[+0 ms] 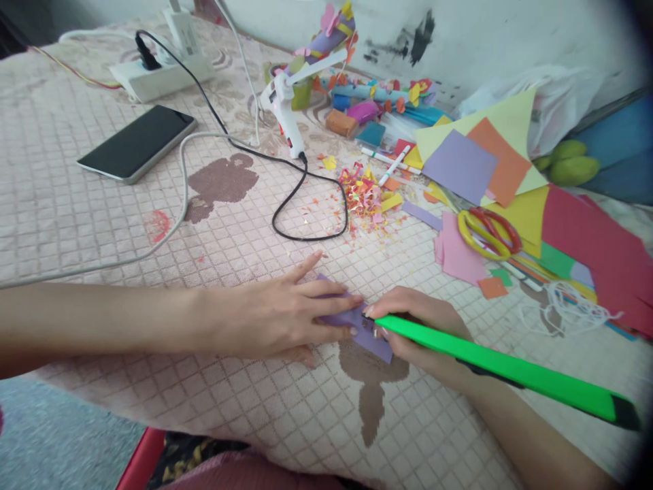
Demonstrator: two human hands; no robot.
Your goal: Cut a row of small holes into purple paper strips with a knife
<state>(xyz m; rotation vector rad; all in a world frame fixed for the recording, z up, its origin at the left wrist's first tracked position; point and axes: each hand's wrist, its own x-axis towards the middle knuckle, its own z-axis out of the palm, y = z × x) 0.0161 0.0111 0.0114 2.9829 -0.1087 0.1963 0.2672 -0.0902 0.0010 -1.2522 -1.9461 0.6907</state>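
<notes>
Left hand (278,314), fingers spread, lies on purple paper (378,346), long axis slanting rightward beneath; right hand (428,313) grips green tool (503,366), far end pointing rightward past wrist.

left hand (293,312): palm down, fingers spread, little finger angled away | left forearm (102,320): bare, running straight back from left hand | right hand (433,316): just beside left hand's fingertips, fingers curled in a grip | right forearm (535,425): bare, slanting away from left hand
</notes>
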